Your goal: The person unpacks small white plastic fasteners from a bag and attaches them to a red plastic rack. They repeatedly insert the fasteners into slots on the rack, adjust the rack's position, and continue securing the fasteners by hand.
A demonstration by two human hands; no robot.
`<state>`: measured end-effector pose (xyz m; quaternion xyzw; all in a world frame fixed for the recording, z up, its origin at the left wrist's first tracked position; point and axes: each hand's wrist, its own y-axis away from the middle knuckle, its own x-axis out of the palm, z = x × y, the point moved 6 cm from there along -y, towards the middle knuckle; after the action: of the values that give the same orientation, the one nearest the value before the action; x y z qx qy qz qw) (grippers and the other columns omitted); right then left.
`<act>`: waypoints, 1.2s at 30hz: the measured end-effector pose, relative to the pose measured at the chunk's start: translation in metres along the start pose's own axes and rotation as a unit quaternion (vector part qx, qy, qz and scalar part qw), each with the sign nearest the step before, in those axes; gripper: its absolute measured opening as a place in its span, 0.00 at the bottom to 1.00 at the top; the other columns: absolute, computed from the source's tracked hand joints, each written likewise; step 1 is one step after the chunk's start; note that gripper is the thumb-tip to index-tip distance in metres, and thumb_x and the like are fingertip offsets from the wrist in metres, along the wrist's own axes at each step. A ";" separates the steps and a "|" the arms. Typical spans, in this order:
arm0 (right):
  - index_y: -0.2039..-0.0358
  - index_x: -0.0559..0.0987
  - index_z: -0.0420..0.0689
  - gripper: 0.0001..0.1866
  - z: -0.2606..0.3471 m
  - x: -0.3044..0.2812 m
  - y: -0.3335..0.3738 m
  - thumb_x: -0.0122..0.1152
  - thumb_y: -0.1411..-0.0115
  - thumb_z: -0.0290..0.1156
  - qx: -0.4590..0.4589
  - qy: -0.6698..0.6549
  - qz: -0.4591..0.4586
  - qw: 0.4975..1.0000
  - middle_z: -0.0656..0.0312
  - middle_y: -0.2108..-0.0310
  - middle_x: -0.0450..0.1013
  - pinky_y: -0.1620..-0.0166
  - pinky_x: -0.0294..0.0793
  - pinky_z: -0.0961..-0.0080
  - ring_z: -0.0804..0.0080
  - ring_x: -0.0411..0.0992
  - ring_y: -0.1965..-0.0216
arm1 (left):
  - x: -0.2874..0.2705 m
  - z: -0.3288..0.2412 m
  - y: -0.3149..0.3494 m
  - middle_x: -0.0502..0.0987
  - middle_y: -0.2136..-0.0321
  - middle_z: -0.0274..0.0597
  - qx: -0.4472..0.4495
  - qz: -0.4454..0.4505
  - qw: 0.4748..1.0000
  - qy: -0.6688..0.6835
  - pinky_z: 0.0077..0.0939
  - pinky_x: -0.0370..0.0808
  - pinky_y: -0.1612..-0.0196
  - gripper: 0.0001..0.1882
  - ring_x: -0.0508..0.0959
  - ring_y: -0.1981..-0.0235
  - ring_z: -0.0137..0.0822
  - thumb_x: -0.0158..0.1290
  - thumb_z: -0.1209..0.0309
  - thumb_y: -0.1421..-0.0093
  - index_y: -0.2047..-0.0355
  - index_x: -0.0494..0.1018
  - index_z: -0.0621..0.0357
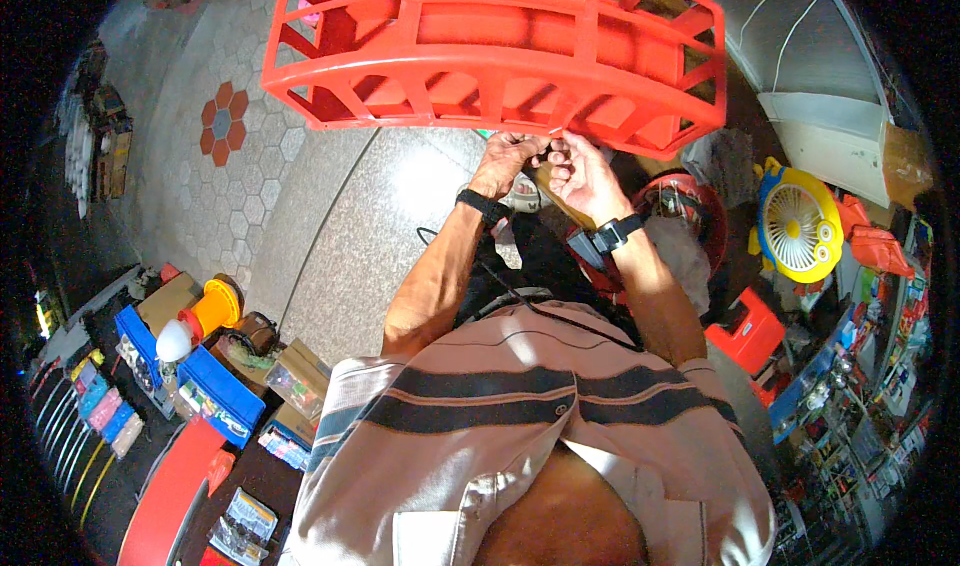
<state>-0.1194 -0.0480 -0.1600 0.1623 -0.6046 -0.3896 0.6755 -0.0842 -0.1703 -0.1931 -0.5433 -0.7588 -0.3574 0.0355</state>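
Observation:
A large red plastic rack [490, 66] with slatted, open sides stands in front of me at the top of the head view. My left hand [508, 161] is at the middle of its near lower edge, with the fingers curled and pinched together. Right beside it, my right hand [585, 176] is also closed, its thumb and forefinger pinched close under the red rim. Whatever lies between the fingers is too small and dark to make out. A black band [484, 206] is around my left wrist, and a watch [614, 234] is on my right.
A yellow and blue fan [797, 224] stands at the right, near a red plastic stool [748, 332] and shelves of small goods. Blue boxes [222, 391] and a yellow spool [215, 308] are at the left. Hexagonal paving [245, 206] lies beyond the speckled floor.

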 end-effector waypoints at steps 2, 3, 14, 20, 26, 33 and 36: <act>0.69 0.76 0.46 0.12 0.000 0.004 -0.001 0.57 0.36 0.42 0.023 -0.020 0.011 0.999 0.72 0.79 0.67 0.76 0.58 0.84 0.83 0.60 0.81 | 0.000 0.001 -0.001 0.81 0.75 0.37 -0.001 0.002 1.000 0.000 0.21 0.71 0.72 0.05 0.78 0.76 0.28 0.61 0.72 0.43 0.69 0.81 0.62; 0.68 0.77 0.46 0.12 -0.001 0.004 -0.002 0.56 0.36 0.42 0.033 -0.031 0.001 0.999 0.73 0.79 0.67 0.77 0.58 0.84 0.84 0.59 0.82 | 0.000 0.000 -0.002 0.82 0.74 0.37 0.008 0.003 1.000 -0.008 0.21 0.72 0.72 0.06 0.78 0.76 0.28 0.61 0.72 0.43 0.68 0.81 0.62; 0.61 0.76 0.41 0.14 -0.008 0.004 -0.008 0.49 0.33 0.38 0.075 -0.141 0.045 0.986 0.71 0.80 0.68 0.82 0.56 0.85 0.83 0.59 0.87 | -0.001 -0.001 -0.001 0.81 0.75 0.35 0.017 -0.007 0.999 -0.036 0.22 0.71 0.72 0.06 0.76 0.77 0.26 0.61 0.71 0.43 0.68 0.81 0.61; 0.60 0.75 0.41 0.10 -0.006 0.003 -0.014 0.54 0.35 0.35 0.097 -0.173 0.037 0.980 0.72 0.82 0.68 0.85 0.56 0.86 0.84 0.58 0.89 | 0.004 -0.010 0.004 0.81 0.75 0.34 0.019 -0.007 0.999 -0.048 0.22 0.70 0.71 0.07 0.75 0.77 0.25 0.62 0.69 0.43 0.71 0.81 0.60; 0.64 0.74 0.43 0.06 -0.007 0.004 -0.015 0.57 0.37 0.32 0.089 -0.129 0.025 0.987 0.72 0.82 0.68 0.85 0.55 0.88 0.85 0.58 0.88 | 0.005 -0.011 0.004 0.81 0.74 0.34 0.024 0.023 0.997 -0.063 0.20 0.72 0.68 0.06 0.76 0.74 0.25 0.60 0.70 0.41 0.69 0.81 0.59; 0.66 0.74 0.46 0.07 -0.004 -0.002 -0.006 0.57 0.36 0.35 0.035 0.007 0.044 0.998 0.73 0.77 0.64 0.84 0.50 0.91 0.88 0.55 0.85 | -0.008 -0.003 0.028 0.81 0.69 0.42 -0.096 0.053 0.989 0.103 0.23 0.79 0.66 0.09 0.79 0.73 0.30 0.52 0.71 0.35 0.58 0.76 0.64; 0.64 0.75 0.46 0.07 -0.002 -0.006 -0.006 0.57 0.35 0.35 0.010 0.085 0.039 0.996 0.75 0.77 0.64 0.83 0.50 0.91 0.90 0.55 0.83 | -0.008 0.000 0.028 0.81 0.69 0.45 -0.124 0.045 0.983 0.130 0.27 0.82 0.64 0.09 0.81 0.72 0.33 0.51 0.72 0.35 0.59 0.75 0.66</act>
<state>-0.1193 -0.0483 -0.1687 0.1777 -0.5544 -0.3416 0.7378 -0.0573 -0.1724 -0.1824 -0.5256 -0.6727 -0.5143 0.0825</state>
